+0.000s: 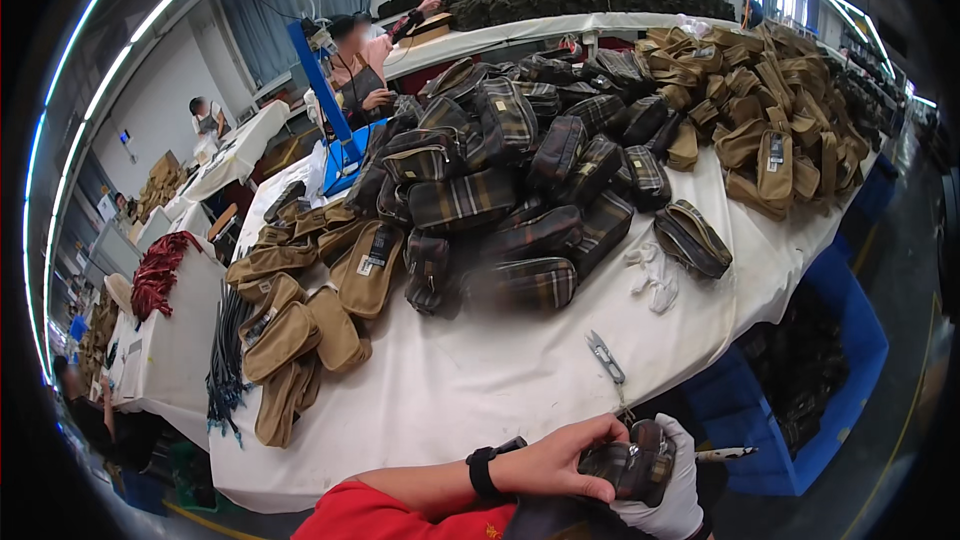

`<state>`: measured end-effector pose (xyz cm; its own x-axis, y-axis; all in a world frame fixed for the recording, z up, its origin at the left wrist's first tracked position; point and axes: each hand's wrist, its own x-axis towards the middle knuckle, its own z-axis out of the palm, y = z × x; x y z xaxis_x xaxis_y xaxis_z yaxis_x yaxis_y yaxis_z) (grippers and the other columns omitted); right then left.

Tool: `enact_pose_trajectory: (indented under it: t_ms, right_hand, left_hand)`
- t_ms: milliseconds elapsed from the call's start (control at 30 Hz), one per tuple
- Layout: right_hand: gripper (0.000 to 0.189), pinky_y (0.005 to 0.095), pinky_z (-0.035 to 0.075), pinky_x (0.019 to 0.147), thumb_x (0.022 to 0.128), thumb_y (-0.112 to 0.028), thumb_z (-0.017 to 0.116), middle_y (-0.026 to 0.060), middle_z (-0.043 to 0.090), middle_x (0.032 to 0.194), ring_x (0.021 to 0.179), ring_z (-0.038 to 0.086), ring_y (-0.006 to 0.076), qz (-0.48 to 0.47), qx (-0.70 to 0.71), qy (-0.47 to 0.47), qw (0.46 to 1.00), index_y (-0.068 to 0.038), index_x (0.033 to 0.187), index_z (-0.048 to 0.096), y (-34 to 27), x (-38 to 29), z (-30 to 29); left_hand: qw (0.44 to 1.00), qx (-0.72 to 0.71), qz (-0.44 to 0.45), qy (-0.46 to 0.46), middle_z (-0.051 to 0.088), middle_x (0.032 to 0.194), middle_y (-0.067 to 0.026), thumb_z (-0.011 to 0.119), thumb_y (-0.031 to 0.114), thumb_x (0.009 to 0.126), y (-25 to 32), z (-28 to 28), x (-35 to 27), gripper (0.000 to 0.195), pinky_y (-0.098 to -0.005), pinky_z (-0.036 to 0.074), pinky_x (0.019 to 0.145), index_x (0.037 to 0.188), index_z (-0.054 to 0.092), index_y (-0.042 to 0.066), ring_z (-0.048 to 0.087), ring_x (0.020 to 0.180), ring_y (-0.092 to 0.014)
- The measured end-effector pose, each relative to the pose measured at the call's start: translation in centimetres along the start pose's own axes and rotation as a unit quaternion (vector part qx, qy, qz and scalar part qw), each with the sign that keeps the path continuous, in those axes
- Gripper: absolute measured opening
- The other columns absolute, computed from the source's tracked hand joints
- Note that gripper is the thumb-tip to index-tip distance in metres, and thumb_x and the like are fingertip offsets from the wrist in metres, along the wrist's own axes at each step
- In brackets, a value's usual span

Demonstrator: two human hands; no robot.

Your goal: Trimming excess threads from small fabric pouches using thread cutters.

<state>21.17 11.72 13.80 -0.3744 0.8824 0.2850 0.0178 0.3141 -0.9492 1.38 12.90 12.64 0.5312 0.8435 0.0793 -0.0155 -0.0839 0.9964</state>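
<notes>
At the near edge of the table, my bare left hand (574,461) grips one side of a dark plaid zippered pouch (634,463). My right hand (671,495), in a white glove, holds the pouch's other side from below and behind. Thread snips (606,358) lie on the white tablecloth just beyond the hands, with a cord at their handle end. Farther up lie a crumpled white glove (654,274) and a single plaid pouch (691,238) with its zipper side up. A large heap of plaid pouches (461,199) covers the table's middle.
Tan pouches lie in a pile (281,337) at left and a bigger pile (787,120) at far right. Dark cords (225,360) hang over the left edge. A blue bin (780,420) stands below the right edge. A co-worker (360,71) is across the table by a blue stand (322,82).
</notes>
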Motion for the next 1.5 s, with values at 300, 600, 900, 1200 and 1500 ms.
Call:
enact_pose_trajectory:
  t_ms: [300,600,900,1200,1500]
  right_hand:
    - [0.059,0.0326,0.046,0.08,0.067,-0.018,0.077,0.0104,0.051,0.101,0.088,0.055,0.0194,-0.03,-0.079,-0.019,0.996,-0.004,0.114,0.045,-0.4,0.7,-0.1]
    - [0.1,0.0394,0.034,0.1,0.056,-0.053,0.08,0.0172,0.041,0.129,0.116,0.043,0.0311,0.014,0.115,-0.111,0.987,-0.001,0.131,0.038,-0.5,1.5,-1.7]
    - [0.013,0.0292,0.042,0.062,0.087,-0.006,0.05,0.008,0.051,0.072,0.066,0.051,0.0195,0.113,0.012,0.029,0.993,-0.001,0.075,0.052,1.4,1.0,-1.1]
    - [0.03,0.0219,0.031,0.048,0.092,-0.015,0.052,-0.0062,0.041,0.058,0.057,0.036,0.0004,0.213,0.214,0.083,0.95,-0.003,0.065,0.05,1.6,2.1,-0.2]
    - [0.025,0.0201,0.035,0.052,0.092,-0.017,0.05,-0.0048,0.047,0.063,0.06,0.039,0.0004,0.217,0.211,0.056,0.952,-0.003,0.073,0.055,1.5,1.2,-0.9]
  left_hand:
    - [0.966,-0.162,-0.152,-0.132,0.057,0.081,0.003,0.068,0.031,0.082,0.7,-0.5,0.6,0.034,-0.0211,0.041,0.068,0.09,0.057,0.0,0.047,0.076,-0.003]
    - [0.966,-0.13,-0.064,-0.216,0.051,0.068,0.006,0.058,0.027,0.09,1.3,0.6,1.5,0.03,-0.0242,0.037,0.06,0.078,0.054,-0.001,0.041,0.067,-0.003]
    - [0.986,0.126,0.089,-0.066,0.045,0.065,-0.0135,0.062,0.023,0.084,1.1,0.4,2.2,0.026,-0.0379,0.038,0.055,0.074,0.051,0.001,0.047,0.062,-0.032]
    - [0.995,0.028,0.088,-0.036,0.049,0.062,-0.0086,0.057,0.021,0.084,-0.3,0.1,1.3,0.025,-0.0324,0.036,0.05,0.068,0.055,0.002,0.045,0.054,-0.023]
    - [0.936,-0.293,-0.134,-0.144,0.063,0.085,-0.0064,0.064,0.002,0.078,1.1,0.5,1.5,0.014,-0.0274,0.044,0.078,0.09,0.06,-0.002,0.06,0.086,-0.015]
